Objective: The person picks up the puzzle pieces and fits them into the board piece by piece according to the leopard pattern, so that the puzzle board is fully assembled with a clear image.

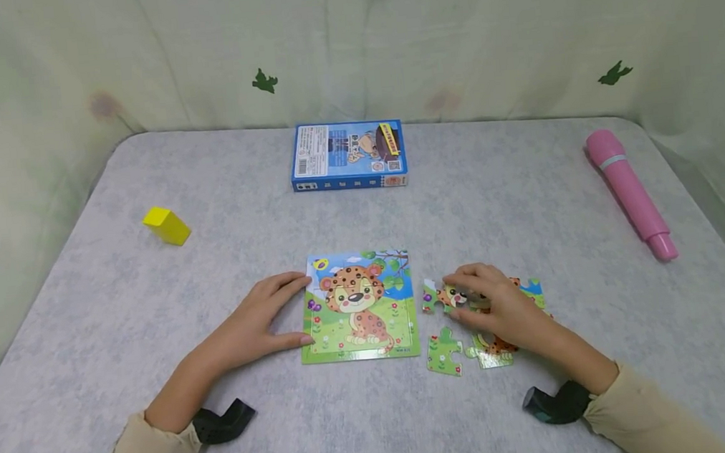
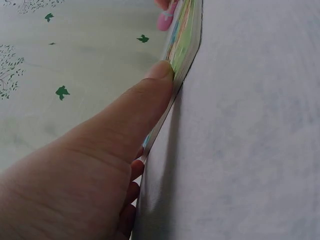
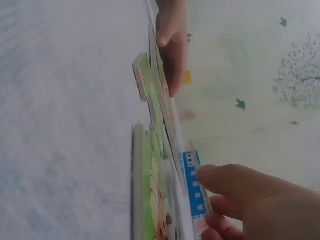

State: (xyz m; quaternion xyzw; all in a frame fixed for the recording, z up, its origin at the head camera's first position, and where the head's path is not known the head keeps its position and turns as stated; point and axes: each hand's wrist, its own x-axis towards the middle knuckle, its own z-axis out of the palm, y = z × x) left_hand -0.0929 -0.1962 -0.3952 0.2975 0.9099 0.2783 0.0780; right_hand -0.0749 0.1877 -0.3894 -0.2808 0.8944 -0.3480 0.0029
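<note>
A square leopard puzzle board (image 1: pixel 356 306) lies flat on the table. My left hand (image 1: pixel 260 318) rests at its left edge, thumb near the lower corner and fingers higher up. In the left wrist view the thumb (image 2: pixel 162 72) touches the board's edge. To the board's right, my right hand (image 1: pixel 495 301) pinches a thin puzzle piece (image 3: pixel 205 199), seen edge-on in the right wrist view, above loose pieces. A leopard-face piece (image 1: pixel 430 296) shows by its fingertips. Below lie a green corner piece (image 1: pixel 445 354) and a piece with leopard body (image 1: pixel 495 359); the hand partly hides others.
A blue box (image 1: pixel 348 156) lies at the back middle of the grey table (image 1: pixel 240 230). A yellow block (image 1: pixel 168 225) stands at the left, and a pink microphone-shaped object (image 1: pixel 631 192) lies at the right. Pale fabric with green bird shapes surrounds the table.
</note>
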